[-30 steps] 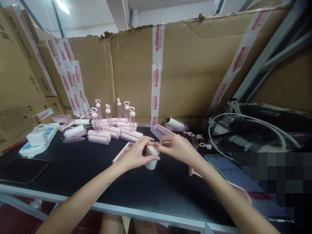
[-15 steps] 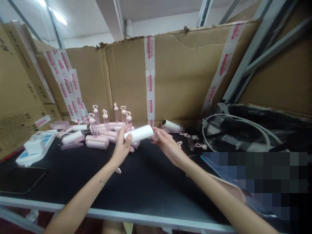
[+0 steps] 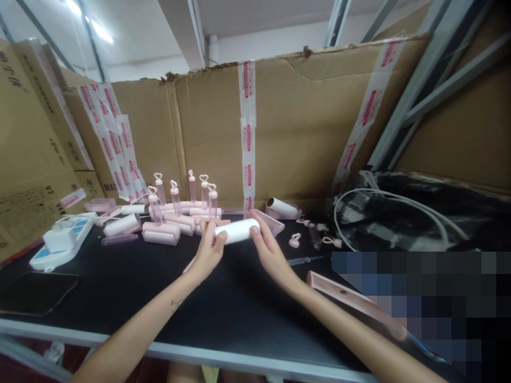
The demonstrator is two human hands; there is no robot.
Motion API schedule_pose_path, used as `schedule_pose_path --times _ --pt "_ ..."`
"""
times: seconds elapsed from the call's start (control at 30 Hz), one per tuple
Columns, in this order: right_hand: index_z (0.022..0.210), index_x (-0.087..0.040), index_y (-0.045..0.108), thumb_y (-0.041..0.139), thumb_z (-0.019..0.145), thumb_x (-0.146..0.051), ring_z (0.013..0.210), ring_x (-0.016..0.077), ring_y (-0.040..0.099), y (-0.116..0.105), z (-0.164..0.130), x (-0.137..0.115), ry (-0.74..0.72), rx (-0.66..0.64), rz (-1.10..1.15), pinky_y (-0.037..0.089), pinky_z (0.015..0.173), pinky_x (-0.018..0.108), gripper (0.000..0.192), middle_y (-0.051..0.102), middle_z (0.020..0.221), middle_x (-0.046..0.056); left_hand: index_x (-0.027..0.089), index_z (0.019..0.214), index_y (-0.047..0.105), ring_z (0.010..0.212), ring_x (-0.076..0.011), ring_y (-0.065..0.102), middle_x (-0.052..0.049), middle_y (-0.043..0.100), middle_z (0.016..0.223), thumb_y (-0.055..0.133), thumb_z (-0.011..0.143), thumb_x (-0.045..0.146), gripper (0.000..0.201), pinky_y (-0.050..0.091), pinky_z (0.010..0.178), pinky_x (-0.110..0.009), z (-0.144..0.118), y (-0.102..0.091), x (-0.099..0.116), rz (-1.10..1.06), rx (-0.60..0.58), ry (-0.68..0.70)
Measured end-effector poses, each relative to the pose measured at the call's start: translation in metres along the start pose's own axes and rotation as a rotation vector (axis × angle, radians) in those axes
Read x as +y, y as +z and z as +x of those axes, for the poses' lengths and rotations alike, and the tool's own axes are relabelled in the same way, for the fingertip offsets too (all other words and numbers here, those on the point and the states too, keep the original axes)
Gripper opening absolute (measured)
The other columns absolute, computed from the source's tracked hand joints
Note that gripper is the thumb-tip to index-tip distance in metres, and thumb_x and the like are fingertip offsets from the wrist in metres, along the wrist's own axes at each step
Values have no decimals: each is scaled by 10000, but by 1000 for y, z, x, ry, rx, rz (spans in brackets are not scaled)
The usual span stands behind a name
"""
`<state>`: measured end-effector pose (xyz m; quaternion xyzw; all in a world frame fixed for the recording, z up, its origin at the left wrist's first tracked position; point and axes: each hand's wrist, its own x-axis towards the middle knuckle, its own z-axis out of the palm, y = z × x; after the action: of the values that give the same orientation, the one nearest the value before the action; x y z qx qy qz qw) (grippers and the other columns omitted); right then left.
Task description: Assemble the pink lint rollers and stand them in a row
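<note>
- I hold a white roll (image 3: 238, 231) with both of my hands, just above the black table (image 3: 120, 276).
- My left hand (image 3: 209, 247) has it by its left end. My thumb is in front and my fingers curl round the back, so this hand is closed on the roll.
- My right hand (image 3: 269, 250) is at the right end. My fingers press on that end and the side of it, so this hand grips the roll too.
- The roll lies flat, from one hand to the other, with its middle bare between them.
- I think it is light (it looks like a paper tube with a hollow middle, like the one lying by the cardboard wall (image 3: 281, 207)).
- I think it is stiff enough to keep its shape, but a hard squeeze could dent it.
- The skin of it looks smooth, so it may slip or spin if I hold it loosely.
- The two ends seem like the best spots to hold, just where my hands are now.
- Behind my left hand stand pink rollers (image 3: 162, 232) with clear handles that have heart tops (image 3: 158, 176).
- A pink cover (image 3: 272, 222) lies just behind my right hand.
- A phone (image 3: 35, 291) lies far off to my left.
</note>
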<state>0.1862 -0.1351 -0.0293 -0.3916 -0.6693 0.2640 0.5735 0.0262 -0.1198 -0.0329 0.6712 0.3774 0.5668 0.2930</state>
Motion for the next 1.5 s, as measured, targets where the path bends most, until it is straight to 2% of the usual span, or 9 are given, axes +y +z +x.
schedule_pose_path --times 0.23,0.4,0.6,0.7,0.8,1.03,1.27,1.4,1.5 --pt "1373 -313 336 368 906 -467 1350 172 257 5 -5 5 89 44 108 150 1129 407 492 348 1446 5 191 1045 516 1074 -211 426 -68 410 1053 393 845 260 245 377 974 -362 -3 3 -6 91 -94 72" --pt "1201 -279 507 509 842 -451 1213 221 463 -4 10 5 183 96 352 417 984 413 398 494 1330 49 224 1200 389 963 -181 518 -63 456 1118 278 875 315 355 469 774 -304 15 -15 2 33 -284 -91" --pt "1067 -248 556 600 796 -406 1033 190 580 -20 23 -9 -6 224 247 474 897 355 317 624 1122 50 177 922 534 982 -288 565 -110 608 994 459 786 491 350 445 791 -346 25 -54 7 681 -483 -375" --pt "1057 -234 579 579 812 -404 957 182 600 -25 21 -17 -84 215 110 507 821 324 298 634 1064 49 176 939 521 930 -292 593 -114 630 980 493 768 446 320 441 787 -354 21 -53 0 758 -572 -443" --pt "1065 -243 582 566 821 -399 937 188 607 -28 17 -28 -143 187 36 523 782 322 290 636 1037 45 185 985 473 892 -248 602 -92 623 968 489 771 323 256 445 775 -335 21 -43 -8 632 -520 -326" --pt "1013 -252 612 566 826 -380 965 218 585 -37 15 -41 -245 84 -140 499 829 372 231 606 1030 62 191 934 405 796 -181 593 -16 584 788 431 761 194 175 445 780 -331 22 -21 -9 63 -151 -187" --pt "991 -240 630 588 816 -321 962 219 571 -29 14 -31 -427 -176 -369 463 857 382 198 602 966 61 196 768 455 610 -163 544 10 544 587 369 765 227 91 432 695 -315 23 -22 2 -105 -144 -200" --pt "1018 -216 625 562 833 -312 948 208 577 -21 9 -26 -423 -376 -417 464 856 356 218 577 992 75 200 700 427 599 -156 527 2 533 575 373 756 237 86 424 686 -308 25 -24 6 -115 -119 -150" --pt "1041 -224 609 543 845 -318 960 207 571 -17 6 -26 -423 -400 -439 467 860 360 228 559 1015 80 198 675 427 611 -152 528 -4 536 588 366 758 225 107 424 689 -299 24 -25 8 -105 -115 -150"
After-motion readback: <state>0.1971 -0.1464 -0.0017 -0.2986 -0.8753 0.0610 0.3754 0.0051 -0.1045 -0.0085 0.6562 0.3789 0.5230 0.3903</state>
